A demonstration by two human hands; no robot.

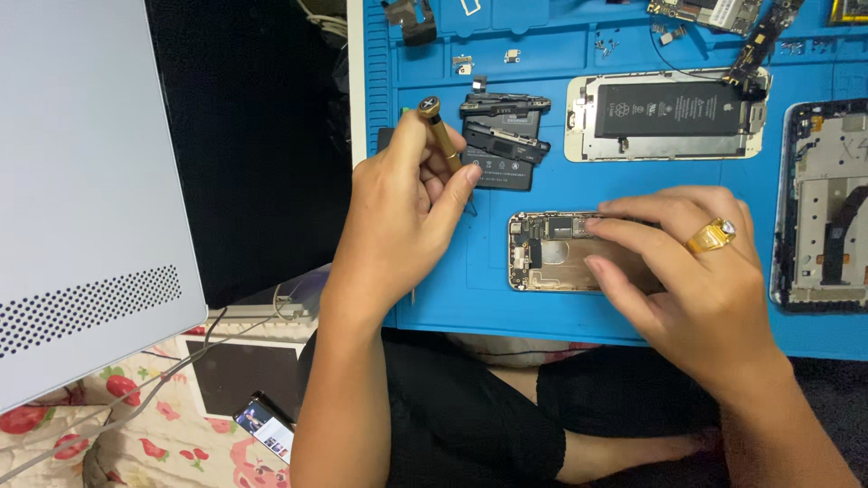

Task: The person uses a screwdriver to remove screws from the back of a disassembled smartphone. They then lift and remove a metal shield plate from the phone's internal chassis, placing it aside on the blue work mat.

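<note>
Phone chassis (551, 262) lies flat under our right hand (687, 271), fingers spread to steady it; our left hand (407, 203) pinches a screwdriver (441, 136) upright.

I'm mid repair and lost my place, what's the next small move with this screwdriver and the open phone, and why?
Probably lower the left hand so the tip of the gold screwdriver reaches the open phone shell. The driver is held up off the blue mat, away from the shell, while the right hand already rests on the shell, fingers pressed near its top edge, steadying it.
</note>
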